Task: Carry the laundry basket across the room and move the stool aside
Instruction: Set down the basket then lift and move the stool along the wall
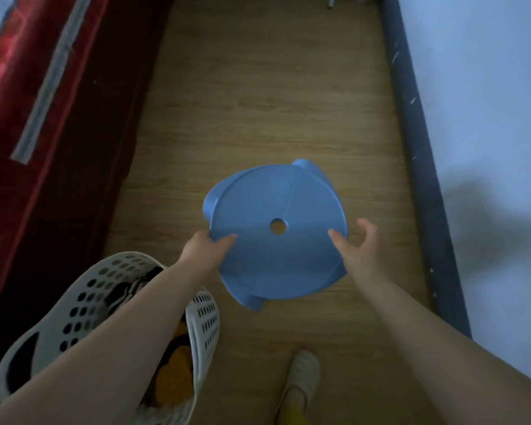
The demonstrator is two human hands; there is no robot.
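Over the wooden floor, left grip holds the blue stool; right grip wide at its rim; no writing visible.

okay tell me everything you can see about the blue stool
The blue stool looks like smooth moulded plastic, with a round seat and a small round hole at its centre. Parts of three legs peek out past the seat rim; the rest is hidden beneath it. It sits over the wooden floor, in the aisle; whether it is lifted I cannot tell. The left hand grips the near-left rim, thumb on top. The right hand is at the right rim, fingers spread, not clearly closed.
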